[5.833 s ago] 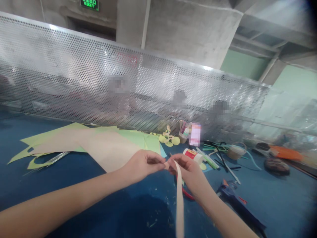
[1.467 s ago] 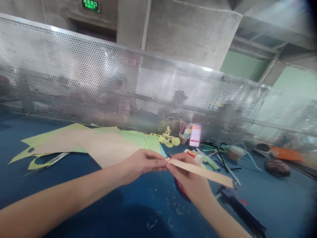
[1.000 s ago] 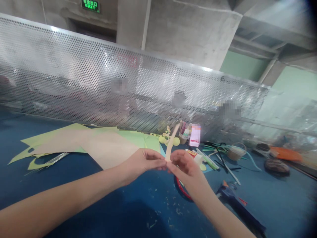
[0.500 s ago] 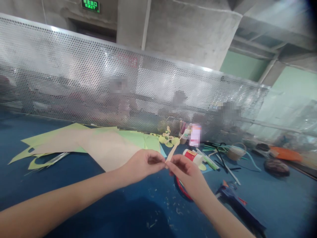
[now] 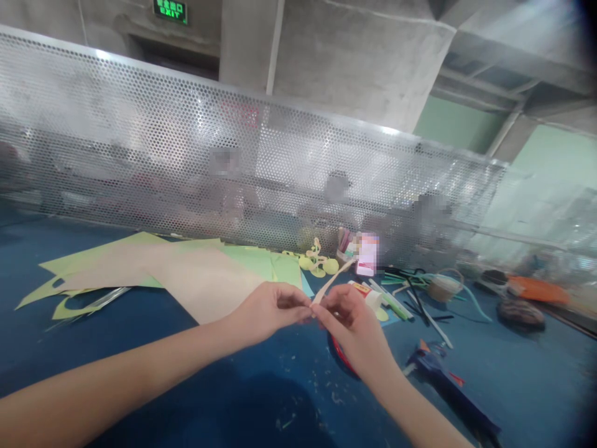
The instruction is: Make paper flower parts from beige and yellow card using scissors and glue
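Between the fingertips of my left hand (image 5: 273, 311) and my right hand (image 5: 352, 320) is the lower end of a thin cream paper strip (image 5: 332, 280). Both hands are closed in a pinch and meet above the blue table. From there the strip slants up and to the right. Behind my right hand stand a white and red glue container (image 5: 370, 297), partly covered, and a red ring-shaped thing (image 5: 342, 354), mostly hidden. Large sheets of cream paper (image 5: 196, 280) and green paper (image 5: 249, 258) lie beyond my left hand.
Yellow paper cut-outs (image 5: 317, 261) stand behind the strip, beside a lit phone (image 5: 367, 254). A dark blue glue gun (image 5: 450, 379) lies at right, below pipe cleaners and a small basket (image 5: 445, 286). A perforated metal screen (image 5: 163, 130) runs along the back, people behind it.
The strip's free end has swung a little to the right and the strip now looks more curved. My right hand has shifted slightly; my left stays almost in place.
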Motion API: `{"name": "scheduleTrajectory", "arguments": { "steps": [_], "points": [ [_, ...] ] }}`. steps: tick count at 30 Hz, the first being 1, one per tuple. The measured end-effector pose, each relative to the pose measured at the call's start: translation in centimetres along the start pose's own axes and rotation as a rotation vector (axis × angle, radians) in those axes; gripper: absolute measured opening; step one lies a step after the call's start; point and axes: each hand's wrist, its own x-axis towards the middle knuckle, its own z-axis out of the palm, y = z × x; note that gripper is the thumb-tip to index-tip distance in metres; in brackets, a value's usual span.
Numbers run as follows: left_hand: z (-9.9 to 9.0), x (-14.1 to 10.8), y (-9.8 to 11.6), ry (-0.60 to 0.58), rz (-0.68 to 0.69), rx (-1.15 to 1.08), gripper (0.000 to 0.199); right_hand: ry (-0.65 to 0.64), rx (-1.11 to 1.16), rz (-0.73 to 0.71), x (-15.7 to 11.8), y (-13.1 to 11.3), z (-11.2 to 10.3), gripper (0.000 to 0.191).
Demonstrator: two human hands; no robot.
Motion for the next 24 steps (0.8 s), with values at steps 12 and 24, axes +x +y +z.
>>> {"name": "scheduleTrajectory", "arguments": {
  "steps": [12, 24],
  "points": [
    [-0.1, 0.0, -0.1, 0.010, -0.030, -0.032, 0.011, 0.028, -0.535, -0.367, -0.4, -0.1, -0.6, 0.009],
    [-0.4, -0.3, 1.1, 0.058, 0.114, 0.509, 0.013, -0.057, -0.412, -0.221, -0.2, -0.4, -0.5, 0.007]
  ]
}}
